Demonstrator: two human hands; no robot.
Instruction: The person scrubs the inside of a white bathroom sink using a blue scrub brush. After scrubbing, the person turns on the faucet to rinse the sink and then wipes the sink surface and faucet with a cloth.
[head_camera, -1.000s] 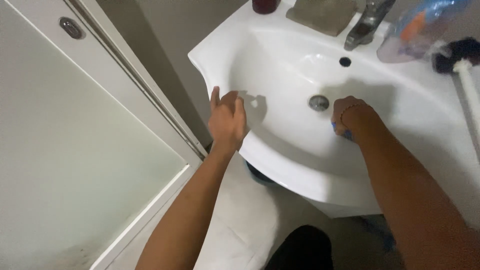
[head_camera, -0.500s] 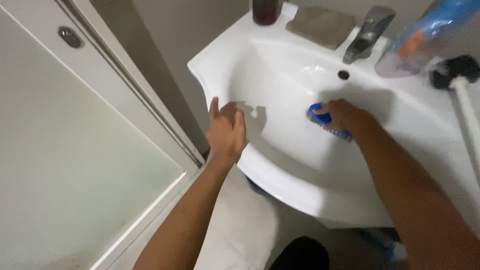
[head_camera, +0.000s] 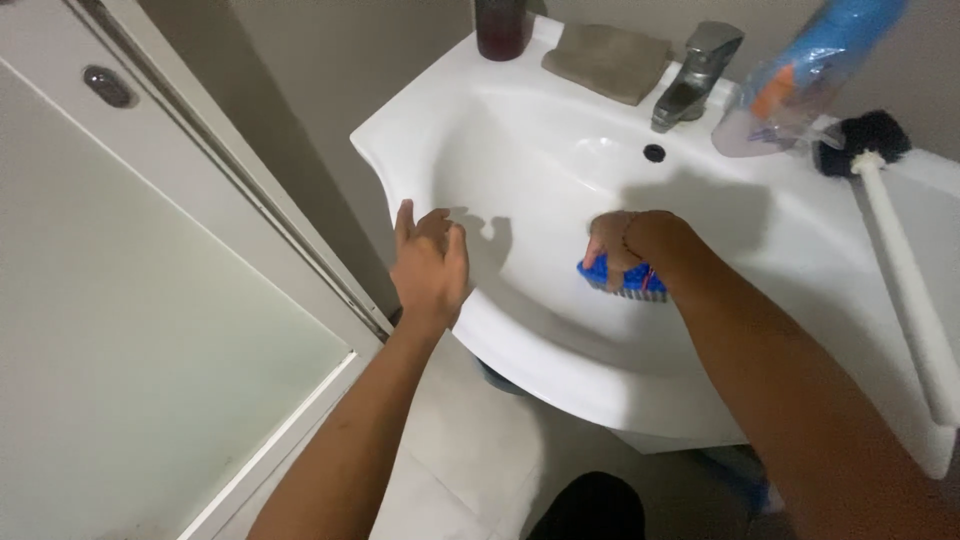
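Bathroom setting: a white sink (head_camera: 520, 130) on a pale wall, with a frosted shower door (head_camera: 150, 330) at left.

Fingers, right: I see the right hand (head_camera: 630, 245) with its fingers curled down tight over a blue scrub brush (head_camera: 622, 281), bristles pressed against the basin's inner wall, below the overflow hole (head_camera: 654, 153). One second ago this hand sat lower, near the front rim beside the drain, with the brush almost hidden; half a second ago it had travelled up past the drain. It now sits mid-basin on the near slope. I judge this a scrubbing stroke in progress, covering the bowl in passes.

Fingers, left: the left hand (head_camera: 430, 262) lies flat on the sink's left rim, fingers loosely spread and holding nothing. Its placement matches both earlier views, so it serves as a brace.

Outward: a chrome faucet (head_camera: 695, 75) stands behind the bowl; a grey cloth (head_camera: 606, 62) and a dark cup (head_camera: 503, 28) sit on the back ledge. At right, a blue spray bottle (head_camera: 800, 75) and a white-handled black brush (head_camera: 900, 230) rest on the rim.
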